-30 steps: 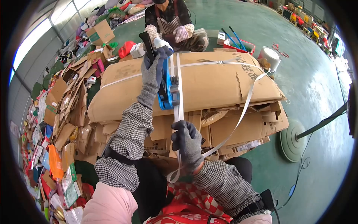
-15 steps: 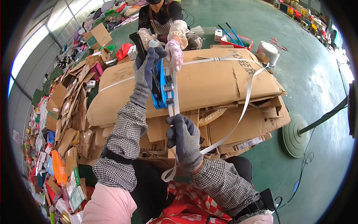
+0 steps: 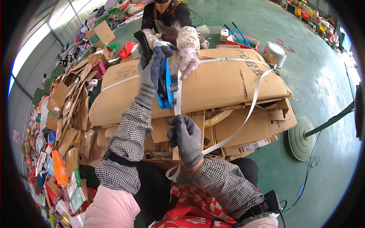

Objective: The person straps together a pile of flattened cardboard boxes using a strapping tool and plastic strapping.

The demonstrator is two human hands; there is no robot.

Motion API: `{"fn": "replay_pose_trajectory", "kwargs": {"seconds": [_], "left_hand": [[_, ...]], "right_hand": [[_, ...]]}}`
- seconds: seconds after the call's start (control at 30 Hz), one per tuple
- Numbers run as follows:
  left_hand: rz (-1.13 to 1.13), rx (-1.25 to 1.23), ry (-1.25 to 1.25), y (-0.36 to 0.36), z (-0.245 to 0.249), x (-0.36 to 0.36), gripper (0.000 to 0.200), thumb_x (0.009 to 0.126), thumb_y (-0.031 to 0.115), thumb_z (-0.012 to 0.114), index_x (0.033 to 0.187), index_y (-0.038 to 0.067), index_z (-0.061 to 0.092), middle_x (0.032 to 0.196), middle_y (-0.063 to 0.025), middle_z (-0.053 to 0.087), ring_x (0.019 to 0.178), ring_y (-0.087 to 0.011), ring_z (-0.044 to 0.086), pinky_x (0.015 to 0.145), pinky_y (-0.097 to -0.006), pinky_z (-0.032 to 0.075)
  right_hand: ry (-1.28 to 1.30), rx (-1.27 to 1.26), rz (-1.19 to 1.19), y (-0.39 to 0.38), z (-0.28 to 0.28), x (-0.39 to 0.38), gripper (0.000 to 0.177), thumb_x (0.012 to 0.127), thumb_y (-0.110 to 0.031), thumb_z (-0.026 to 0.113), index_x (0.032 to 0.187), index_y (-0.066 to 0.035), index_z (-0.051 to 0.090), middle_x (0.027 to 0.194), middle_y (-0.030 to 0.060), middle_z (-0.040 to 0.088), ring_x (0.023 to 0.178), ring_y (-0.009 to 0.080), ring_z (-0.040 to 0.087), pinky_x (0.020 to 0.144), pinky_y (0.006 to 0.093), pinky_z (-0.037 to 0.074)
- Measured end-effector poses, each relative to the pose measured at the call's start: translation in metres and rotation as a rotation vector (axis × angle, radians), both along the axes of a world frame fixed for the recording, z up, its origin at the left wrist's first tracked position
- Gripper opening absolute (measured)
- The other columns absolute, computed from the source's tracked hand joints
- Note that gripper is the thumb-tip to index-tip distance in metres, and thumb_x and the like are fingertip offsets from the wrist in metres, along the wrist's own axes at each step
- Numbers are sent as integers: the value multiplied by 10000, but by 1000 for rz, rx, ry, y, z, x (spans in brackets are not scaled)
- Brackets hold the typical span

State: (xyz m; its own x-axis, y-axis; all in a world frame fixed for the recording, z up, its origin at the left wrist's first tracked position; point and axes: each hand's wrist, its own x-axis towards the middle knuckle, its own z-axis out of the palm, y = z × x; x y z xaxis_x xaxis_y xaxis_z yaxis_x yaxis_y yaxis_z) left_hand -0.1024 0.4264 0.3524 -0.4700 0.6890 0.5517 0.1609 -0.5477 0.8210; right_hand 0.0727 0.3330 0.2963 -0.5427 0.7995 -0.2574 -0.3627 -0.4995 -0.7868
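In the head view, my gloved left hand (image 3: 151,67) is closed around the handle of a blue strapping tensioner (image 3: 165,85), near the black lever (image 3: 142,43). The tool lies on a bundle of flattened cardboard (image 3: 213,83). My gloved right hand (image 3: 185,137) grips a white plastic strap (image 3: 178,95) just below the tensioner. The strap's loose part loops under my hand and curves up to the right across the bundle. Across from me, a co-worker's gloved hand (image 3: 188,62) touches the strap beside the tensioner.
A heap of cardboard and mixed scrap (image 3: 72,125) fills the left side. Behind the bundle stand a red box (image 3: 249,42) with blue-handled tools and a white bucket (image 3: 274,53). On the right, a round stand base (image 3: 302,138) and a cable (image 3: 313,161) occupy the floor.
The co-worker's hand has moved right and slightly down, and the strap by it has shifted right. The tensioner has tilted a little. My right hand keeps its grip, almost in place.
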Motion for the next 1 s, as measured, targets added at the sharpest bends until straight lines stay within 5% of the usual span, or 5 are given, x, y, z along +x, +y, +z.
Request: {"fn": "replay_pose_trajectory", "kwargs": {"seconds": [0.37, 0.6, 0.67, 0.8, 1.0], "left_hand": [[90, 70, 11, 14, -12, -6, 214, 872, 194, 591, 941, -8, 587, 884, -58, 632, 813, -121, 582, 793, -258, 449], [236, -240, -21, 20, -32, -23, 329, 891, 222, 559, 1156, 38, 495, 1011, -37, 560, 857, -99, 521, 748, -247, 451], [48, -33, -213, -3, -59, -25, 411, 893, 316, 536, 1185, 32, 487, 1029, -74, 576, 918, -153, 538, 804, -294, 441], [805, -330, 743, -81, -75, -45, 399, 838, 370, 551, 1083, 55, 542, 1005, -144, 581, 982, -293, 537, 906, -383, 382], [1037, -417, 1042, -109, -97, -51, 271, 807, 272, 548, 995, 78, 542, 1044, -119, 528, 1031, -283, 490, 948, -423, 335]], "right_hand": [[-47, 27, 72, -14, -15, -13, 256, 937, -266, 429, 906, -43, 552, 548, 21, 482, 411, 83, 426, 385, 208, 349], [35, -27, 34, -17, -20, 0, 251, 921, -251, 475, 904, -17, 563, 572, 25, 499, 444, 86, 454, 414, 206, 387], [-56, -39, 114, -21, -14, 8, 201, 931, -198, 449, 917, -26, 552, 621, 47, 540, 476, 103, 496, 428, 230, 430], [8, 45, 141, -39, -13, 18, 213, 922, -206, 479, 981, -3, 495, 757, 95, 603, 594, 161, 587, 557, 262, 497], [-55, 166, 237, -59, -24, 33, 209, 949, -261, 415, 1026, -70, 449, 883, 140, 632, 667, 204, 617, 599, 305, 502]]}}
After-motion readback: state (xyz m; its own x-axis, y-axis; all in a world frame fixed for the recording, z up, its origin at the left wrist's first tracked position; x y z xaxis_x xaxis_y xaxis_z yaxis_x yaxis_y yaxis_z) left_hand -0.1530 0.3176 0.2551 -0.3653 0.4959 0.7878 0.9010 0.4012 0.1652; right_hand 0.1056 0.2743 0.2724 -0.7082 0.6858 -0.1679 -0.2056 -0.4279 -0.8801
